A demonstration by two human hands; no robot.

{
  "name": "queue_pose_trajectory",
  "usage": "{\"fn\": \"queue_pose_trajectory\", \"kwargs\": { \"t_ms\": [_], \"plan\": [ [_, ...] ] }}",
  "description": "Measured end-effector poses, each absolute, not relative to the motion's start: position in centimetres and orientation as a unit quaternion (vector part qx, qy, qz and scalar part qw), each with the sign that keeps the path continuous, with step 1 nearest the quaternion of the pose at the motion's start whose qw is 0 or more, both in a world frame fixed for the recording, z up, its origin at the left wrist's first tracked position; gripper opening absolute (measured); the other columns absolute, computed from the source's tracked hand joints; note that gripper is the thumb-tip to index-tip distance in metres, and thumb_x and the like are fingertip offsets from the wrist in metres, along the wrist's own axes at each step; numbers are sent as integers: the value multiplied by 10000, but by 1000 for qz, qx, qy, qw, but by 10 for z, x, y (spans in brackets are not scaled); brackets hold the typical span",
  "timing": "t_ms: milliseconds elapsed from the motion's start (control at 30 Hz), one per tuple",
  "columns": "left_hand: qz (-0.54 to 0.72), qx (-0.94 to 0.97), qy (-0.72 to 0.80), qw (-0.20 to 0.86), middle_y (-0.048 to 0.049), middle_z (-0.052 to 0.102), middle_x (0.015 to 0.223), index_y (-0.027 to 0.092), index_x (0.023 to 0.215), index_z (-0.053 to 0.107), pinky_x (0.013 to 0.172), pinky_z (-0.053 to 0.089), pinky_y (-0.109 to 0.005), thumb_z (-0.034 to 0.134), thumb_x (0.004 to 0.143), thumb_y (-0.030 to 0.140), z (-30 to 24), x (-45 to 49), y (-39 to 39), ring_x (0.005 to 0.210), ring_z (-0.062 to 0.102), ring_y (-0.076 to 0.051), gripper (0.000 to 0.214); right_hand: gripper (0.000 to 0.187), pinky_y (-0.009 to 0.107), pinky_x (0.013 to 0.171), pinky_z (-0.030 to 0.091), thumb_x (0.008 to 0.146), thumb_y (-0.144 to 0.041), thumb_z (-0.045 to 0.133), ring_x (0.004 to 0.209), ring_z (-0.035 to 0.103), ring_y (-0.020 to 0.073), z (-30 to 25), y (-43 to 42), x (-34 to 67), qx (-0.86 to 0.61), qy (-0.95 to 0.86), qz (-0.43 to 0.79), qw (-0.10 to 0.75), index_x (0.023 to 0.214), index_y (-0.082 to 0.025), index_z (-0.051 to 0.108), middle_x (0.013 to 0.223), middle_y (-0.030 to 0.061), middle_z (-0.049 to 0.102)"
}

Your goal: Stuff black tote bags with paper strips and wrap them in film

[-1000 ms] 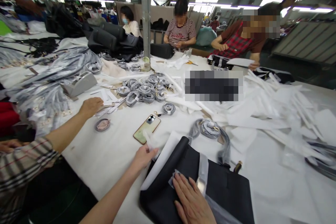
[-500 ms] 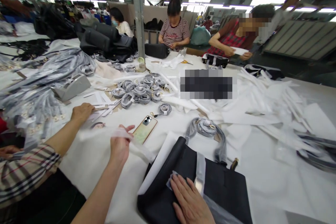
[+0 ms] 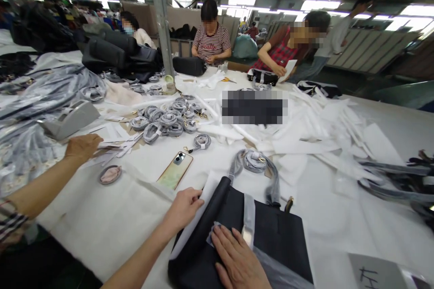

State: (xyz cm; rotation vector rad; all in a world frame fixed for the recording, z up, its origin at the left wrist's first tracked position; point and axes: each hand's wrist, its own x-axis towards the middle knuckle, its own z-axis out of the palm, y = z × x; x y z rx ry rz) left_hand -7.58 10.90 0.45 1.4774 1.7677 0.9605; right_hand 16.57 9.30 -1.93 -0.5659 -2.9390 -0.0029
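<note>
your flat black leather handbag [image 3: 281, 239] lies just nearer you than the gold phone [image 3: 174, 170]. your left hand [image 3: 183, 210] pinches the white paper sheet [image 3: 208, 188] at its edge; your right hand [image 3: 239, 262] lies open on it.

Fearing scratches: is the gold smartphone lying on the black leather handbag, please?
No, the smartphone lies on the white tablecloth beside the handbag.

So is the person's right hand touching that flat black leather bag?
Touching. The head view shows the right hand pressed flat on the black leather bag.
</note>
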Motion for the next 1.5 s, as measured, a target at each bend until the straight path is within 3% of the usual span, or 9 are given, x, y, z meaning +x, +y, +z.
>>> {"fn": "queue_pose_trajectory", "kwargs": {
  "t_ms": [133, 233, 500, 633, 800, 933, 1133, 1333, 1500],
  "plan": [
    [379, 560, 671, 305, 12, 543, 621, 210, 666, 660, 656, 369, -277, 586, 769, 233, 0, -71, 109, 623, 520, -161, 129, 694, 385, 1076, 370, 837, -217, 516, 1364, 339, 219, -15, 91, 165, -204, -978, 9, 39, 1477, -167, 251, 1521, 51, 296],
    [406, 530, 688, 285, 6, 574, 668, 209, 832, 681, 677, 414, -294, 587, 802, 312, -6, -69, 97, 643, 543, -167, 142, 676, 378, 1086, 359, 845, -228, 509, 1365, 338, 208, -10, 90, 164, -212, -976, 20, 39, 1474, -185, 264, 1521, 41, 296],
    [645, 43, 634, 424, -72, 689, 891, 170, 955, 598, 815, 521, -308, 704, 779, 414, -31, -73, 30, 860, 672, -186, 319, 657, 389, 1062, 388, 851, -204, 497, 1340, 382, 217, -15, 92, 163, -203, -976, -4, 78, 1470, -180, 276, 1506, 53, 331],
    [641, 69, 576, 502, -117, 715, 940, 138, 936, 661, 897, 502, -349, 744, 737, 438, -19, -70, 49, 921, 674, -227, 369, 657, 393, 1028, 421, 856, -226, 499, 1337, 386, 226, -20, 94, 164, -189, -978, -31, 81, 1470, -170, 274, 1509, 56, 323],
    [614, 68, 572, 541, -98, 711, 698, 81, 808, 680, 705, 533, -383, 818, 624, 402, -19, -65, 86, 711, 683, -278, 395, 643, 393, 1043, 404, 862, -212, 496, 1339, 383, 219, -18, 93, 163, -194, -977, -35, 86, 1468, -189, 282, 1509, 49, 327],
    [634, 25, 587, 502, -77, 701, 678, 80, 856, 662, 682, 527, -329, 720, 747, 310, -30, -71, 95, 707, 683, -234, 261, 635, 379, 1073, 369, 866, -194, 493, 1342, 377, 211, -16, 91, 163, -205, -974, -11, 98, 1467, -191, 288, 1501, 49, 347],
    [709, 5, 545, 448, -109, 704, 1018, 152, 1080, 592, 871, 519, -302, 431, 953, 264, -14, -92, 98, 940, 679, -155, 234, 661, 396, 1084, 352, 879, -211, 487, 1350, 362, 215, -23, 92, 165, -200, -976, 3, 84, 1485, -175, 226, 1510, 54, 327],
    [737, 109, 547, 381, -82, 670, 1170, 156, 1086, 652, 1062, 387, -303, 528, 922, 337, 17, -67, 87, 1143, 587, -165, 274, 663, 414, 1106, 320, 886, -201, 478, 1369, 329, 215, -21, 90, 165, -217, -973, 45, 69, 1490, -199, 206, 1520, 39, 308],
    [592, 407, 647, 254, -63, 711, 1076, 186, 1053, 695, 940, 501, -319, 550, 898, 322, 10, -26, 54, 1050, 642, -211, 252, 647, 420, 1114, 300, 898, -238, 491, 1374, 315, 220, -17, 89, 166, -227, -967, 93, 63, 1486, -213, 221, 1522, 39, 310]
  ]
}}
